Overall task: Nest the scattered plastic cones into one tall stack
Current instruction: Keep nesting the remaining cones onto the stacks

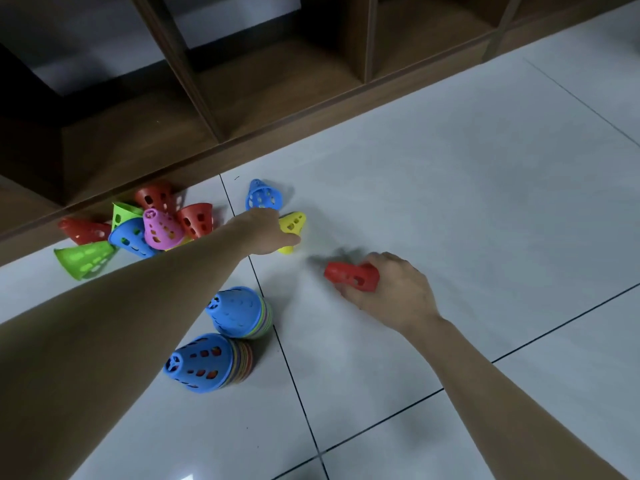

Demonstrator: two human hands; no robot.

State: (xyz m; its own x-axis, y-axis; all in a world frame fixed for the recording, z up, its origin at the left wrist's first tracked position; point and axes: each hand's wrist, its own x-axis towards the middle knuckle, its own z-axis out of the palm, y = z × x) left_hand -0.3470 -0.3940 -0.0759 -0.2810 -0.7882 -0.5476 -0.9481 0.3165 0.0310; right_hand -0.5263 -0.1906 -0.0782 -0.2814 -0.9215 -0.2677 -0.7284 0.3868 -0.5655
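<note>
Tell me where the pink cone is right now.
In the head view the pink cone sits left of centre in the loose pile by the wooden shelf base, between a blue cone and a red cone.

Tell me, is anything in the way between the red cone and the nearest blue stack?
Nothing visible. Only bare white floor tile lies between the red cone in the right hand and the nearest blue-topped stack.

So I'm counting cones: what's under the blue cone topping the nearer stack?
Under the blue cone, only thin multicoloured rims of nested cones show at its base; their bodies are covered, so no count.
</note>
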